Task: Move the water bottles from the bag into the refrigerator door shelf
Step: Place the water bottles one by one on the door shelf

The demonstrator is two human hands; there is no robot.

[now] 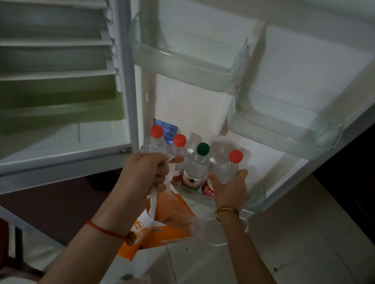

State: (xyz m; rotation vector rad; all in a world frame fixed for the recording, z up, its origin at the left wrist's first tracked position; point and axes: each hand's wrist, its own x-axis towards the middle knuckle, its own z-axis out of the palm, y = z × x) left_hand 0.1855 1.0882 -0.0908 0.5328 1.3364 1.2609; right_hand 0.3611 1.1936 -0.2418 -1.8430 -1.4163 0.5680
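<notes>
Several clear water bottles stand in a row in the bottom door shelf [256, 198] of the open refrigerator. Two red-capped bottles [155, 140] [178, 149] stand at the left, a green-capped bottle [196, 165] in the middle. My right hand [229, 189] is wrapped around the red-capped bottle [229, 167] at the right end, which stands upright in the shelf. My left hand [145, 172] grips the white handles of an orange and white bag [165, 222] that hangs in front of the shelf. What the bag contains is hidden.
Two transparent door bins, an upper bin [182, 64] and a middle bin [280, 130], are mounted above the bottles. The fridge interior with white shelves [44, 41] and a greenish drawer [46, 103] lies to the left. Pale floor tiles [286, 257] spread below.
</notes>
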